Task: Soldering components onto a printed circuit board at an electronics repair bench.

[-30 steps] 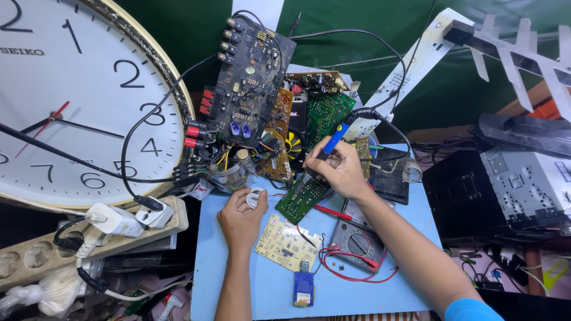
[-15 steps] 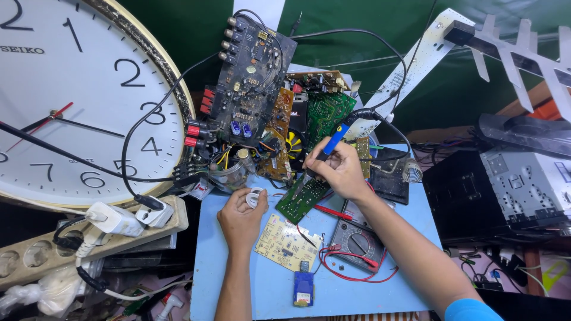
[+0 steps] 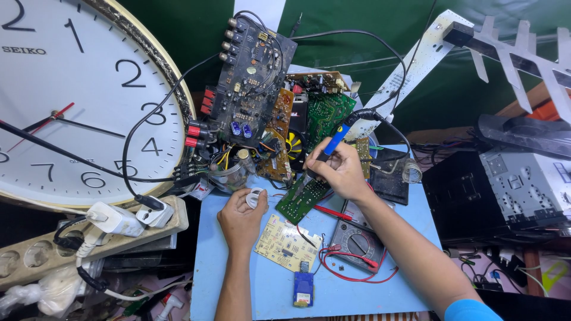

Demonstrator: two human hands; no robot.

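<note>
My right hand (image 3: 341,171) grips a blue-handled soldering iron (image 3: 331,145), its tip down on a green circuit board (image 3: 301,198) that lies on the blue table (image 3: 357,291). My left hand (image 3: 240,221) rests on the table just left of that board and pinches a small white coil of solder wire (image 3: 254,197). A beige circuit board (image 3: 287,242) lies below the green one, between my two forearms.
A multimeter (image 3: 355,242) with red leads lies under my right forearm. A small blue module (image 3: 303,289) sits near the front edge. Stacked circuit boards (image 3: 256,77) lean at the back, a large wall clock (image 3: 71,101) and power strip (image 3: 89,235) at left, car stereo units (image 3: 523,184) at right.
</note>
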